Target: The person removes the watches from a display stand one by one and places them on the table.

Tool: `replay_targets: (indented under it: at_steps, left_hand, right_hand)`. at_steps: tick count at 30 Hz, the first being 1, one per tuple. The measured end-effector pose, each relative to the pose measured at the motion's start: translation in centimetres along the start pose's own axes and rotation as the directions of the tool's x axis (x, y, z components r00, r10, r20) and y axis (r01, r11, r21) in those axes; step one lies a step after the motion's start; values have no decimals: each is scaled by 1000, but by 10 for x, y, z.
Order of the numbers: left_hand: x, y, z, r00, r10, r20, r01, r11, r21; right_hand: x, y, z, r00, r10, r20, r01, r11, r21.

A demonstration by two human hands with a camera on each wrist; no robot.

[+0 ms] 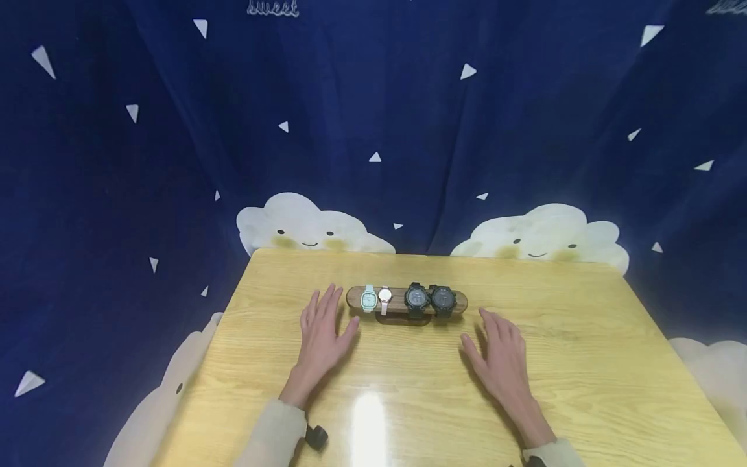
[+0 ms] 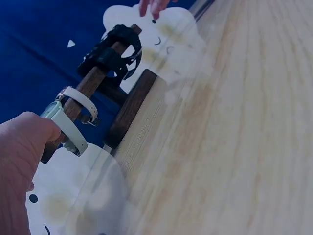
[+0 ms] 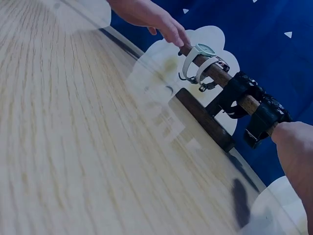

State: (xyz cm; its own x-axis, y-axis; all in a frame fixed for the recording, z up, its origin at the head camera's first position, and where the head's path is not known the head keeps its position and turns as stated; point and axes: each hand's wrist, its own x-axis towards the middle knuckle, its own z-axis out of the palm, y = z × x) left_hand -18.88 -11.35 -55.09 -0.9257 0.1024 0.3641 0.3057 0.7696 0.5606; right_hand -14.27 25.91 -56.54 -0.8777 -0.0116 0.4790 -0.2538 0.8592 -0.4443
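A wooden watch stand (image 1: 397, 319) stands toward the back of the table, its bar running left to right. Strapped round the bar, from the left, are a mint-green square watch (image 1: 369, 299), a small watch with a pale strap (image 1: 384, 296), and two chunky black watches (image 1: 417, 298). My left hand (image 1: 323, 340) is just left of the bar, fingers extended and thumb apart, holding nothing. To the right of the bar, my right hand (image 1: 500, 357) is held the same way, with nothing in it. Both wrist views show the straps (image 2: 71, 128) hanging in loops round the bar.
The light wooden table (image 1: 583, 363) reflects a bright glare in front of the stand. Behind it hangs a dark blue curtain (image 1: 373, 97) with white triangles and smiling clouds. A small black object (image 1: 317, 438) sits at the left sleeve.
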Motion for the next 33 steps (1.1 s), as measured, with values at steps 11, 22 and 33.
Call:
replay_targets:
  at_steps: [11, 22, 33]
  left_hand:
    - [26, -10, 3, 991, 124, 47, -115, 979, -167]
    - [38, -16, 1, 983, 158, 93, -130, 959, -250]
    - [43, -23, -6, 968, 188, 165, -141, 955, -260]
  right_hand:
    - [5, -2, 6, 999, 36, 4, -37, 998, 43]
    - [9, -11, 16, 998, 60, -9, -59, 996, 66]
    - [17, -19, 14, 995, 67, -68, -58, 989, 137]
